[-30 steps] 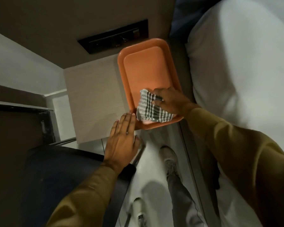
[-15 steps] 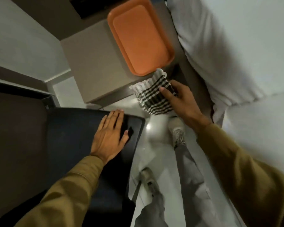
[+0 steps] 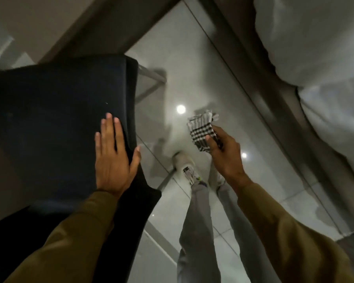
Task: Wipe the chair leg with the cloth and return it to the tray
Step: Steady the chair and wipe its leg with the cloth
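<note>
My right hand [image 3: 226,154] grips a bunched black-and-white checked cloth [image 3: 202,130] in the air above the glossy floor, right of the chair. My left hand [image 3: 113,158] lies flat, fingers spread, on the right edge of the dark chair seat [image 3: 55,119]. A grey metal chair leg [image 3: 149,80] runs out from under the seat's far right corner, and another piece of the frame [image 3: 166,181] shows below my left hand beside my shoe. The cloth hangs apart from both legs. The tray is out of view.
A white bed [image 3: 315,48] with a dark frame rail [image 3: 260,84] fills the right side. My legs and shoes [image 3: 189,170] stand on the pale tiled floor between chair and bed. A brown table edge [image 3: 114,31] crosses the top.
The view has tilted down, so the orange tray has left the frame. My right hand lifted the cloth off the tray and brought it down beside the chair. My left hand shifted from table to seat.
</note>
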The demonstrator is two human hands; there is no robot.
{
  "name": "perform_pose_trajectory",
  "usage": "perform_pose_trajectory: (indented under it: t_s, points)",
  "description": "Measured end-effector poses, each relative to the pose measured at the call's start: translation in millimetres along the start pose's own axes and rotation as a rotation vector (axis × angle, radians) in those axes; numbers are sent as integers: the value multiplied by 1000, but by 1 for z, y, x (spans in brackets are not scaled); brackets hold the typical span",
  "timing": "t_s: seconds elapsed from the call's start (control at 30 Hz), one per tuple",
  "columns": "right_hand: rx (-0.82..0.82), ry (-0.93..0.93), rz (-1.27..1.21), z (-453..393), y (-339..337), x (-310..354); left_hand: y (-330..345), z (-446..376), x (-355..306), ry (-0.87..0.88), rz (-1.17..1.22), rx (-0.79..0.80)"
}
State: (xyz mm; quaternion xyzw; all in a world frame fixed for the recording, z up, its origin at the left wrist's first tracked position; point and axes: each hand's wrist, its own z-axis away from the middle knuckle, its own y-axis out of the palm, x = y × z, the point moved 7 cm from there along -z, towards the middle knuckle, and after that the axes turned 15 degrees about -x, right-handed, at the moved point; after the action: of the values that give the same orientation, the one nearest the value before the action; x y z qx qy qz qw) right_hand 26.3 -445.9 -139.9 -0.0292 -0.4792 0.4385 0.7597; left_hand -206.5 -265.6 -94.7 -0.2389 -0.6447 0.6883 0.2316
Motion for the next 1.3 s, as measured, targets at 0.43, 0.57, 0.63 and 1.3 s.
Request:
perform_pose_trajectory:
  t_s: [0.43,0.57,0.63,1.3]
  points:
    - [-53,248,-9,87,6,-150,19,-10,-1,-31,126,-219]
    - [-76,237,-5,91,19,-161,18,-29,1,-55,177,-259]
    - [-69,251,-33,91,32,-162,18,-29,1,-53,195,-274]
    - [166,317,-423,166,152,-141,11,-29,-12,30,281,-281]
